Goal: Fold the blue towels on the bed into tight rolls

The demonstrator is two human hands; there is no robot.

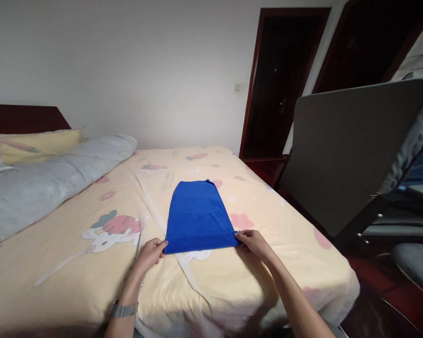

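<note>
A blue folded piece of cloth (pixel 199 213) lies flat on the bed, narrower at its far end, where a small dark bit shows at the far right corner. What kind of garment or fabric it is I cannot tell. My left hand (pixel 151 253) pinches its near left corner between thumb and fingers. At the near right corner, my right hand (pixel 251 241) is closed on the cloth's edge in the same way. The near edge runs nearly straight between both hands. A metal-looking band (pixel 123 310) circles my left wrist.
The bed carries a yellow patterned sheet (pixel 109 267) with a few creases. A long grey bolster-like roll (pixel 63 173) and a yellow pillow (pixel 45 144) lie at the left. A dark grey panel (pixel 345 150) stands on the right, near a dark door (pixel 280 89).
</note>
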